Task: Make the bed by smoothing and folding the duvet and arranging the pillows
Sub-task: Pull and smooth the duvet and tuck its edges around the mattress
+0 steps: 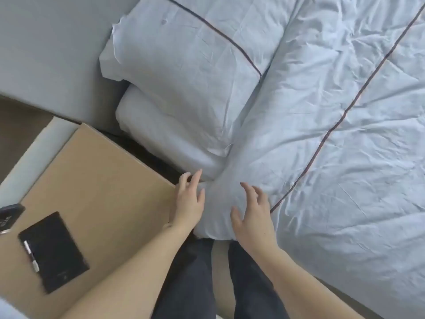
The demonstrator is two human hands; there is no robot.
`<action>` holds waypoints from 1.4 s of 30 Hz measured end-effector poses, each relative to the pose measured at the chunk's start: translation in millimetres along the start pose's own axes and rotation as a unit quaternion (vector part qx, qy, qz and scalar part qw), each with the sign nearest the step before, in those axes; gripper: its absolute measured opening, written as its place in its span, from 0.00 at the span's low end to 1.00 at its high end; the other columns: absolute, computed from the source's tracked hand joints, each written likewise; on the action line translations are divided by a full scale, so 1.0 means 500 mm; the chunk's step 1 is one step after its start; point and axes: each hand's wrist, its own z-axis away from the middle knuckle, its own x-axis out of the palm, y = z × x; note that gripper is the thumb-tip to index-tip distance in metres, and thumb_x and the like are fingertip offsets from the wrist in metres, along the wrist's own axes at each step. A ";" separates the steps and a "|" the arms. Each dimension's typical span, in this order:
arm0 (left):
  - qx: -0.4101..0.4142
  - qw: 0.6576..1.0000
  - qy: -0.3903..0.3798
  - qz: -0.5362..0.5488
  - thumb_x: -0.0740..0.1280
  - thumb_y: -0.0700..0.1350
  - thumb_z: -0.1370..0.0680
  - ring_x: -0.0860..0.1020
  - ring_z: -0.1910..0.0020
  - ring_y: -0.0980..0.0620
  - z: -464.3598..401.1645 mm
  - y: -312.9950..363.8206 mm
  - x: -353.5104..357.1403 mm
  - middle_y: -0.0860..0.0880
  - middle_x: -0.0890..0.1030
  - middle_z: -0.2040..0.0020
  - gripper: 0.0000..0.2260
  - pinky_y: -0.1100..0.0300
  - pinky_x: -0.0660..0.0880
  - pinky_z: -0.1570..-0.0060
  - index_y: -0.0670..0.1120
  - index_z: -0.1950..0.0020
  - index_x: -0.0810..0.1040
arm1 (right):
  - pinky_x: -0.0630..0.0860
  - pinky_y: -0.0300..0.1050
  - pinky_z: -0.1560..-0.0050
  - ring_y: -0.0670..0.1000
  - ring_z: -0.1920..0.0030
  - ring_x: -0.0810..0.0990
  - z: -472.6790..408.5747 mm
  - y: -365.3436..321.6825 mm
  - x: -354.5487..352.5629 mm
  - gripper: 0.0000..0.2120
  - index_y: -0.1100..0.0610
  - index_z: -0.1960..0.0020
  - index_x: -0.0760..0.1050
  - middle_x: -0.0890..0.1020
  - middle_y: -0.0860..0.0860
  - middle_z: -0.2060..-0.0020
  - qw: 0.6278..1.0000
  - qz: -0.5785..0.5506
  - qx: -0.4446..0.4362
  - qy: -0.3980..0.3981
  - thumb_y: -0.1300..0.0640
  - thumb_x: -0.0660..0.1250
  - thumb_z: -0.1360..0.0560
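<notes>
Here the duvet (322, 125) lies spread over the bed, its bunched corner at the near edge right between both hands, with two stacked pillows (184, 72) beyond at the head. The left hand (189, 203) rests beside the bunch and the right hand (253, 217) on it, fingers (247, 191) spread loose, grasping nothing. Its long fold runs away from the hands, so either could reach it.

Bedroom, prob. a home or hotel rm. Shown by: bed w/ white duvet (333, 134) w/ dark piping, two stacked white pillows (184, 72) at the head against a grey padded headboard (50, 54). Just beside the bed, a tan bedside table (96, 180) w/ a black notebook (53, 252) & pen (31, 255) on top.
</notes>
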 end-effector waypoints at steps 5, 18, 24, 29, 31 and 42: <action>0.029 0.993 -0.116 -0.022 0.70 0.49 0.21 0.72 0.35 0.47 -0.093 -0.044 0.056 0.49 0.64 0.29 0.29 0.48 0.76 0.39 0.55 0.22 0.63 | 0.64 0.57 0.28 0.58 0.22 0.50 -0.086 0.044 0.080 0.36 0.40 0.21 0.57 0.51 0.52 0.20 0.996 0.072 -0.007 0.056 0.57 0.68 0.23; -0.062 0.959 -0.240 0.137 0.72 0.64 0.28 0.81 0.48 0.48 -0.040 0.019 0.084 0.46 0.81 0.44 0.43 0.46 0.79 0.45 0.72 0.25 0.43 | 0.69 0.52 0.30 0.48 0.24 0.57 -0.088 0.055 0.093 0.38 0.37 0.22 0.52 0.52 0.42 0.24 0.988 -0.104 0.078 0.078 0.57 0.67 0.24; 0.005 0.967 -0.140 0.213 0.74 0.54 0.24 0.70 0.39 0.72 0.049 0.069 -0.041 0.77 0.70 0.39 0.36 0.75 0.66 0.44 0.76 0.28 0.54 | 0.60 0.22 0.37 0.23 0.32 0.55 -0.032 0.043 0.058 0.34 0.35 0.21 0.49 0.58 0.32 0.28 0.975 -0.199 0.080 0.053 0.55 0.62 0.18; 0.097 0.984 -0.006 0.147 0.73 0.46 0.22 0.69 0.40 0.79 0.167 0.127 -0.231 0.80 0.70 0.39 0.37 0.83 0.61 0.43 0.81 0.32 0.57 | 0.66 0.42 0.31 0.39 0.29 0.68 0.039 -0.046 0.032 0.29 0.26 0.25 0.48 0.62 0.32 0.27 0.952 -0.295 0.083 0.014 0.41 0.60 0.19; 0.152 0.984 0.021 0.092 0.73 0.44 0.23 0.78 0.55 0.66 0.224 0.157 -0.282 0.63 0.81 0.55 0.40 0.81 0.68 0.54 0.82 0.32 0.55 | 0.63 0.33 0.36 0.32 0.33 0.67 0.062 -0.092 0.002 0.30 0.27 0.24 0.49 0.61 0.34 0.26 0.930 -0.360 0.078 0.006 0.34 0.58 0.22; 0.190 0.980 -0.066 -0.006 0.66 0.43 0.18 0.81 0.39 0.49 0.363 0.246 -0.192 0.53 0.73 0.25 0.49 0.53 0.79 0.43 0.77 0.32 0.26 | 0.74 0.42 0.47 0.53 0.41 0.78 0.074 -0.168 -0.104 0.57 0.36 0.24 0.31 0.70 0.53 0.29 0.953 -0.275 0.118 -0.048 0.40 0.75 0.30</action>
